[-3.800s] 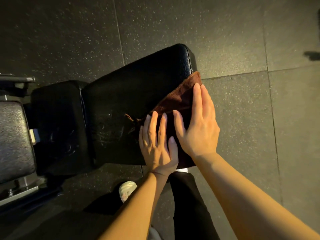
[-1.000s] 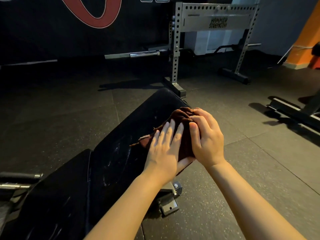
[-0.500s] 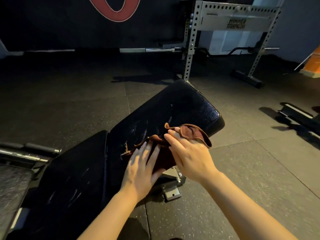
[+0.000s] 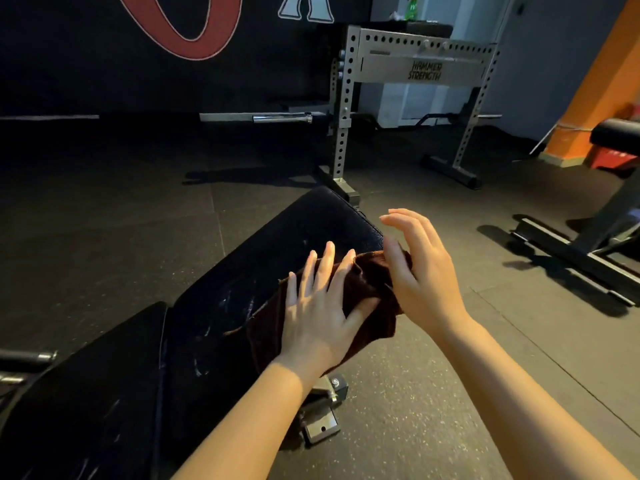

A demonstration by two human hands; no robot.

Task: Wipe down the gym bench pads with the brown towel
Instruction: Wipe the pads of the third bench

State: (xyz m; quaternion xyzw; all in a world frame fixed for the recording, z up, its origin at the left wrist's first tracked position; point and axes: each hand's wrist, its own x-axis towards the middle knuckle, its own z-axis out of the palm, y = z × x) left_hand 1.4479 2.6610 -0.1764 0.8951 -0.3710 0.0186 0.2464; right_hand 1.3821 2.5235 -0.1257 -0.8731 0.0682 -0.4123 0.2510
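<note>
Left hand (image 4: 320, 317) lies flat on the crumpled dark-brown cloth towel (image 4: 367, 289), its fingers (image 4: 327, 261) straight and spread, pressing the cloth onto the long black padded bench back pad (image 4: 263, 258). Right hand (image 4: 420, 271) is raised just right of the towel — fingers loosely extended and slightly curved, gripping nothing; the thumb sits at the towel's top right fold, contact hard to tell. The towel lies under the left fingers and palm and just left of the right palm, bunched at the pad's right edge with one part hanging over the side. Much of it is hidden by both hands. The black bench seat pad (image 4: 90, 393) below-left of the left fingers is dark and cut off by the frame — pale smears show on both pads. A grey metal bench foot (image 4: 322, 427) shows below the left wrist on the speckled black rubber floor (image 4: 433, 393).
</note>
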